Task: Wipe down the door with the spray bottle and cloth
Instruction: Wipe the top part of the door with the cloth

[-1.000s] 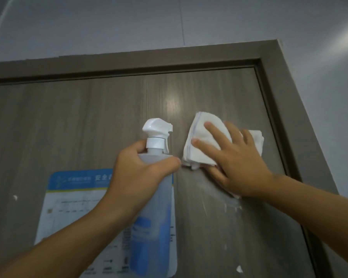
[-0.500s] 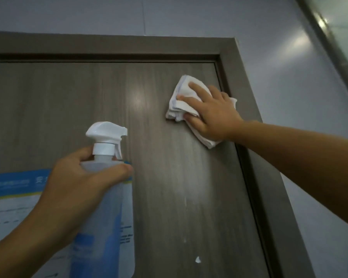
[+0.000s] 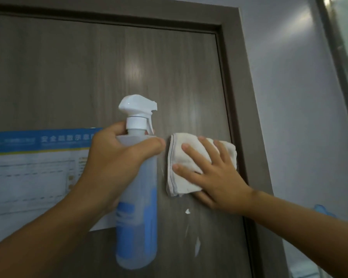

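A pale grey wall (image 3: 289, 97) surrounds a grey-brown wood-grain door (image 3: 88, 77) set in a darker brown door frame (image 3: 235, 77), seen from close up and from below. Against the door's right side, just beside the frame, the right hand (image 3: 215, 177) lies flat with its fingers spread and straight, pressing a folded white cloth (image 3: 181, 169) onto the wood. Just left of the cloth, the left hand (image 3: 117, 163) is curled round the neck and shoulder of a translucent plastic spray bottle with a white trigger head and blue label (image 3: 137, 197); the bottle stands upright in front of the door, its nozzle pointing right, and the thumb lies across its front just short of the cloth's edge. Behind that hand and forearm a white paper notice with a blue header band (image 3: 28, 167) is stuck to the door. Below the cloth, small white flecks and streaks (image 3: 197, 245) mark the wood.
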The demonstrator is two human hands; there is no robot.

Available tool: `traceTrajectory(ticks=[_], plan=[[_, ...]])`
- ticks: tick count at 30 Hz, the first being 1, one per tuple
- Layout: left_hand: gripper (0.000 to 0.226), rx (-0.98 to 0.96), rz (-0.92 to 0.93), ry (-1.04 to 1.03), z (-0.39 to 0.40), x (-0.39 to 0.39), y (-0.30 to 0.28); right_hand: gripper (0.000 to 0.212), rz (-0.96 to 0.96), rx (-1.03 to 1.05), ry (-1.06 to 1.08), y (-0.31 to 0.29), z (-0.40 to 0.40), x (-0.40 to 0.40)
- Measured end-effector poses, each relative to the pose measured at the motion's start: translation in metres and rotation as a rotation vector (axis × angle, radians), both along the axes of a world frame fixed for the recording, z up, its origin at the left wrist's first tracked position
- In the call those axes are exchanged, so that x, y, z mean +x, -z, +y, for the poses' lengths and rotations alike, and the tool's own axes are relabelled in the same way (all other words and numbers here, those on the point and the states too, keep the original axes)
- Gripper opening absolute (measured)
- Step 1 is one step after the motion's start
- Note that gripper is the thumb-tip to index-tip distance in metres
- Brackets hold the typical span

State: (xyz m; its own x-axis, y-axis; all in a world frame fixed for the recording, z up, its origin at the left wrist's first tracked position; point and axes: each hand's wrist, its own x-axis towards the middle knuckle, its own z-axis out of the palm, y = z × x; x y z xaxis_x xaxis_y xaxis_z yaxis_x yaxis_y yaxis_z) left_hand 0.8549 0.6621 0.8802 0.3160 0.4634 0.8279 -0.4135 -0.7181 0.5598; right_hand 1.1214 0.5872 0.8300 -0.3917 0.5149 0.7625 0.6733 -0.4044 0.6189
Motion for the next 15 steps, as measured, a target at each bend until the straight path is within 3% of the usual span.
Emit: traceTrajectory(ticks=[4,11,15], plan=[[0.030,0.015,0.027,-0.017,0.002,-0.012,0.008,0.063,-0.015,-0.036,0.003,-0.019,0.002,-0.001],[0.053,0.017,-0.001,-0.010,0.009,-0.023,-0.008,0.064,0.280,0.315,-0.034,-0.179,0.014,-0.008],[0.046,0.018,-0.044,0.024,0.008,-0.022,-0.016,0.059,0.362,0.428,-0.008,-0.217,0.021,-0.008]])
